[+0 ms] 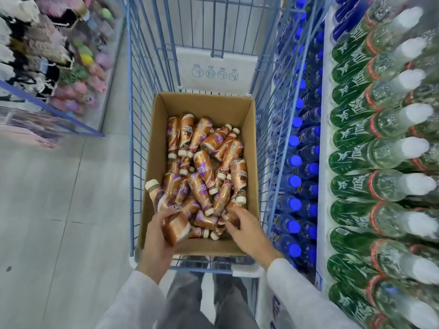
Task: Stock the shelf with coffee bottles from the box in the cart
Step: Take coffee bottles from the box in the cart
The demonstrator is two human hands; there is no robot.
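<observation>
At the near left corner of the cardboard box, the person's left hand [159, 237] is wrapped round a coffee bottle [166, 210], fingers curled about its brown base, the cream cap pointing up and away over the box's left wall. It may hold a second one behind it, but I cannot tell. The right hand [245, 227] is down in the near right of the box, thumb and bent fingers closing on a second bottle [227, 213] that lies in the heap. Both arms wear white sleeves [304, 288].

The rest of the coffee bottles [202, 167] lie jumbled on their sides across the floor of the box [204, 100], orange and purple labels, cream caps pointing every way. The box's far end shows bare cardboard. It sits inside a blue wire cart [133, 119], filling the near half, and a pale sheet with printed round symbols [213, 72] leans at the cart's far end.

Just beside the cart on the right stands a shelf [324, 148] of blue-capped bottles [294, 160], and nearer the eye rows of green-labelled clear bottles with white caps [380, 160]. Across the grey tiled floor [59, 198] on the left are racks of blurred, colourful goods [47, 55]
</observation>
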